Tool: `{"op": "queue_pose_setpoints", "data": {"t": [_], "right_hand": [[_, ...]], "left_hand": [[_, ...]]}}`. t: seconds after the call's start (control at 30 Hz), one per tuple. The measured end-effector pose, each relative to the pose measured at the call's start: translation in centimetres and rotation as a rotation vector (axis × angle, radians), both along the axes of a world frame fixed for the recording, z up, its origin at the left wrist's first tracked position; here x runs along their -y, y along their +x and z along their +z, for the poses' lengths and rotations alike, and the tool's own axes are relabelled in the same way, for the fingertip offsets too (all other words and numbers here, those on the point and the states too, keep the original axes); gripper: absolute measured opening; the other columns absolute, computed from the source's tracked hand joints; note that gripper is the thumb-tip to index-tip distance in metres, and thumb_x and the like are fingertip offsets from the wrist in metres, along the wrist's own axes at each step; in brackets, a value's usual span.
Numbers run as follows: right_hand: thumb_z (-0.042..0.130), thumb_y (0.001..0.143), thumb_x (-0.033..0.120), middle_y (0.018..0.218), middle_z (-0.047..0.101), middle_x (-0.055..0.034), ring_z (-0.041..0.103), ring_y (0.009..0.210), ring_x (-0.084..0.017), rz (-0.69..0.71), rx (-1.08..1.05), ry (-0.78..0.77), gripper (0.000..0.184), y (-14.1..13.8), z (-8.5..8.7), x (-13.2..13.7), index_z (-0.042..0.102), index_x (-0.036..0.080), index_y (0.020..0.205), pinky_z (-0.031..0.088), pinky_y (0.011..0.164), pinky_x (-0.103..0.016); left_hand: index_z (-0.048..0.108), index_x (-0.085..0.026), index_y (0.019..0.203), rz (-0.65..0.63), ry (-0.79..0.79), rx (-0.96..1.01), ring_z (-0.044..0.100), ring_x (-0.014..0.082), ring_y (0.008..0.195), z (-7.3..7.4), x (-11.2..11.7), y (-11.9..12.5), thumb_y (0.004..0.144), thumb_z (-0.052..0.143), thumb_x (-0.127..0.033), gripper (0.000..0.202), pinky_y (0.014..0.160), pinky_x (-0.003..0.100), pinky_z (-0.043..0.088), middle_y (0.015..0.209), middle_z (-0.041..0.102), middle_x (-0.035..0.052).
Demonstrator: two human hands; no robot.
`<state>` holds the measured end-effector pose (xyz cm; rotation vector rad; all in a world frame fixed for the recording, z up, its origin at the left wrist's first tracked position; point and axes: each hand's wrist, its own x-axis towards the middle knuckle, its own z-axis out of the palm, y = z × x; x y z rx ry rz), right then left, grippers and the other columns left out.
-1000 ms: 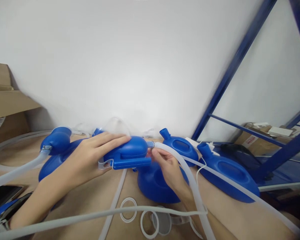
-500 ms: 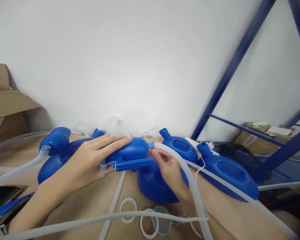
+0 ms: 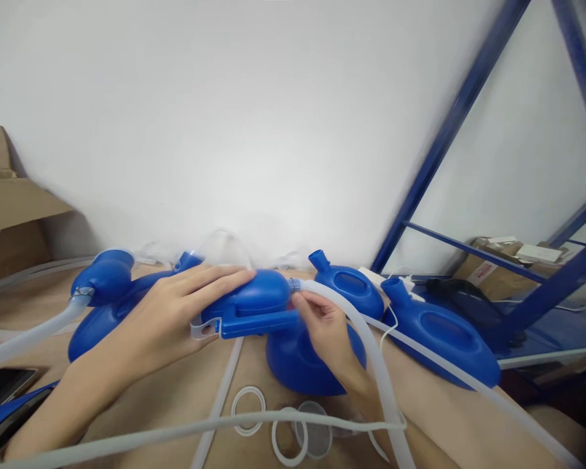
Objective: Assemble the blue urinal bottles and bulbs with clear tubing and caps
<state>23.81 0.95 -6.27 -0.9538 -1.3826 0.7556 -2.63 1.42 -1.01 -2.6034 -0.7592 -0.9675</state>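
My left hand [image 3: 190,306] is wrapped over a rounded blue plastic urinal head [image 3: 268,290] with a straight side arm and a clear tab [image 3: 206,327]. A translucent corrugated hose [image 3: 359,319] is fitted on its right-hand nozzle. Around that joint sits a thin wire hose clamp [image 3: 294,283]. The thumb and fingertips of my right hand [image 3: 325,319] pinch at the clamp, just under the hose end; the exact contact is partly hidden. Behind and below the right hand lies a blue bottle [image 3: 293,365].
Two blue bottles with spouts, one nearer [image 3: 444,335] and one farther [image 3: 354,286], lie to the right. A matching head with hose [image 3: 110,277] is at left. White rings [image 3: 249,410] and a clear disc [image 3: 315,433] lie in front. A pale tube [image 3: 176,431] crosses the foreground.
The view has shifted slightly, moving the scene a little left. The wire clamp at the hose joint shows more clearly. Both hands keep nearly the same hold.
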Motion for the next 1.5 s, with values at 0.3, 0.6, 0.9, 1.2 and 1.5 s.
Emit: {"op": "queue_pose_setpoints", "data": {"t": [0.3,0.6,0.9,1.2,1.5], "right_hand": [[0.077,0.085,0.055,0.079,0.081,-0.0079,0.077,0.074,-0.025,-0.014,-0.061,0.003,0.035,0.0,-0.6,-0.7,0.082,0.02,0.083,0.067,0.073,-0.038],[0.074,0.091,0.049,0.075,0.079,-0.005,0.075,0.072,-0.021,0.005,-0.045,0.034,0.033,0.1,-0.2,-0.1,0.077,0.019,0.077,0.066,0.072,-0.033],[0.07,0.093,0.044,0.073,0.077,-0.0047,0.073,0.07,-0.019,0.003,0.009,0.067,0.032,0.1,-0.1,-0.1,0.074,0.02,0.073,0.064,0.07,-0.03],[0.069,0.093,0.042,0.071,0.076,-0.0041,0.072,0.068,-0.019,0.029,0.036,0.075,0.032,0.0,0.1,0.1,0.071,0.021,0.069,0.063,0.069,-0.029],[0.071,0.092,0.048,0.079,0.078,-0.0064,0.075,0.077,-0.023,0.042,-0.008,0.012,0.031,0.0,-0.4,-0.1,0.078,0.021,0.081,0.064,0.08,-0.035]], "left_hand": [[0.048,-0.027,0.152,0.014,-0.021,0.027,0.074,0.0263,0.118,0.0,0.1,0.5,0.1,0.067,-0.039,0.057,0.102,0.037,0.061,0.141,0.071,0.01],[0.061,-0.028,0.141,0.069,-0.223,0.195,0.078,0.0271,0.11,0.2,0.5,1.2,0.089,0.075,-0.065,0.065,0.095,0.035,0.065,0.132,0.077,0.0055],[0.066,-0.032,0.138,0.128,-0.52,0.286,0.08,0.0281,0.1,0.9,0.7,1.0,0.077,0.082,-0.067,0.072,0.085,0.034,0.067,0.12,0.081,-0.0007],[0.066,-0.031,0.138,0.126,-0.478,0.25,0.077,0.0312,0.113,0.9,0.9,1.2,0.079,0.08,-0.067,0.07,0.093,0.036,0.065,0.132,0.077,0.0029],[0.063,-0.035,0.141,0.122,-0.339,0.224,0.078,0.03,0.11,0.6,0.9,0.6,0.083,0.078,-0.068,0.068,0.091,0.036,0.066,0.131,0.077,0.0018]]}}
